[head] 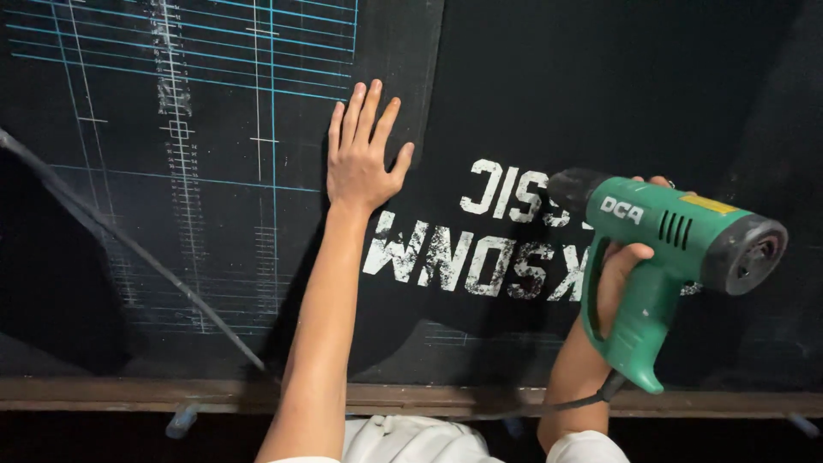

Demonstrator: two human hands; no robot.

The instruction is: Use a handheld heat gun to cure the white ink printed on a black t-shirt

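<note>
Nearest us ran the wooden table edge (411,399). Above it our right hand (619,266) gripped the handle of a green heat gun (677,257), its dark nozzle aimed left over the black sheet (531,103). Farther out, our left hand (362,154) lay flat, fingers spread, on that sheet beside the gridded cutting mat (171,163).
</note>
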